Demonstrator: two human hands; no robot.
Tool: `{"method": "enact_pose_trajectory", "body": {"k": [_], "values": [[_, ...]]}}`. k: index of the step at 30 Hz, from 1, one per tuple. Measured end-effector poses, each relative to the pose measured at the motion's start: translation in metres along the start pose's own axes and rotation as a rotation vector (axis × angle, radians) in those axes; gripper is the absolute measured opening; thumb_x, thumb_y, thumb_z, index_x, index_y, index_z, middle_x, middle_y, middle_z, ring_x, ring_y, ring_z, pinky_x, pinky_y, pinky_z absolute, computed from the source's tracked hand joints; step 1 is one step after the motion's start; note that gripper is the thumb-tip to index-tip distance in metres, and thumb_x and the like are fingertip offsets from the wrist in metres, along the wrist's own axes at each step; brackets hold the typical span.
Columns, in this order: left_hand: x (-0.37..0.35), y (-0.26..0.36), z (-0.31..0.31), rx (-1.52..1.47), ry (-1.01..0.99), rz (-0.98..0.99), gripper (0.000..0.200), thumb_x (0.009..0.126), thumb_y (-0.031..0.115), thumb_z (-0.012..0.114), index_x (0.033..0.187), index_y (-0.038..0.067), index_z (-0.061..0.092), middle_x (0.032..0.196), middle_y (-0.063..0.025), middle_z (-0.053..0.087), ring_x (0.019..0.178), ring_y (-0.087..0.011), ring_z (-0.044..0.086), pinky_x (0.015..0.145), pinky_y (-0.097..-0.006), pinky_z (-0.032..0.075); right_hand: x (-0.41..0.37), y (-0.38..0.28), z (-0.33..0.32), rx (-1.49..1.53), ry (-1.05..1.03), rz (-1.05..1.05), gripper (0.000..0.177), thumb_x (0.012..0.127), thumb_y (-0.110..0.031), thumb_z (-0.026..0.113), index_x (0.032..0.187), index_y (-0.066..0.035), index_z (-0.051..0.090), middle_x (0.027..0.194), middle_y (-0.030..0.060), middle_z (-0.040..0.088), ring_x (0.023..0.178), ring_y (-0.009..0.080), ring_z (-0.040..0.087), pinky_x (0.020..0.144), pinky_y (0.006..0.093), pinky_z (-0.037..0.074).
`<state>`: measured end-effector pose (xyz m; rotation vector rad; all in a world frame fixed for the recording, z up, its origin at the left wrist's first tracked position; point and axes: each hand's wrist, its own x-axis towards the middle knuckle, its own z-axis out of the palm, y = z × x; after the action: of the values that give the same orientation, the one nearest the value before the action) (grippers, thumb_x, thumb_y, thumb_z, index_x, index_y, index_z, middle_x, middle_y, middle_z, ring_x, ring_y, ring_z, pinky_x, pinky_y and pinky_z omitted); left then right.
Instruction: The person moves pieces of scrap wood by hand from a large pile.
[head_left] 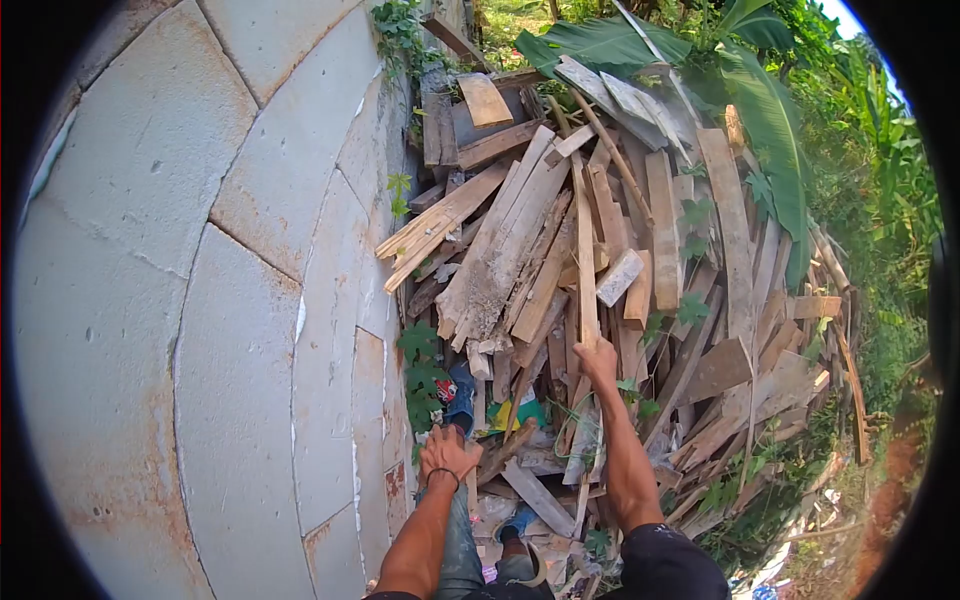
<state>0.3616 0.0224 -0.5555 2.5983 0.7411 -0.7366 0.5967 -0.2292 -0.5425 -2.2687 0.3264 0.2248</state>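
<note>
My right hand [597, 362] is closed around the near end of a long, narrow wooden plank [585, 250], which runs away from me across the pile of scrap wood. My left hand [450, 454] lies on my bent left leg, its fingers spread, holding nothing. A short, pale wood block [620, 277] rests just beyond and right of my right hand. Left of the held plank lies a wide, weathered grey board [500, 240]. Splintered light boards [440, 225] jut toward the wall.
A wall of pale blocks [240, 340] rises along my left side. My feet, in blue shoes [460, 395], stand among the loose boards. Broad banana leaves [770, 130] hang over the far right of the pile. Vines and grass grow along its right edge.
</note>
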Motion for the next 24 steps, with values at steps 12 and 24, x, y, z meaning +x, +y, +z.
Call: {"method": "enact_pose_trajectory", "body": {"k": [12, 24], "values": [[-0.027, 0.008, 0.018, 0.042, 0.060, 0.004, 0.075, 0.075, 0.059, 0.059, 0.130, 0.008, 0.056, 0.141, -0.0188, 0.043, 0.126, -0.0342, 0.046, 0.103, -0.0487, 0.036, -0.296, 0.057, -0.156, 0.579, -0.307, 0.341, 0.024, 0.078, -0.012, 0.066, 0.098, 0.000, 0.060, 0.080, 0.0024, 0.059, 0.066, 0.0117, 0.057, 0.055, 0.0290, 0.054], [-0.095, 0.128, 0.066, -1.316, -0.534, 0.247, 0.097, 0.075, 0.068, 0.068, 0.148, 0.012, 0.036, 0.148, -0.0252, 0.035, 0.131, -0.0410, 0.043, 0.106, -0.0534, 0.037, -0.548, 0.175, -0.226, 0.949, -0.527, 0.555, 0.019, 0.079, -0.010, 0.067, 0.092, -0.001, 0.056, 0.070, 0.0058, 0.062, 0.060, 0.0156, 0.061, 0.054, 0.0279, 0.046]]}}
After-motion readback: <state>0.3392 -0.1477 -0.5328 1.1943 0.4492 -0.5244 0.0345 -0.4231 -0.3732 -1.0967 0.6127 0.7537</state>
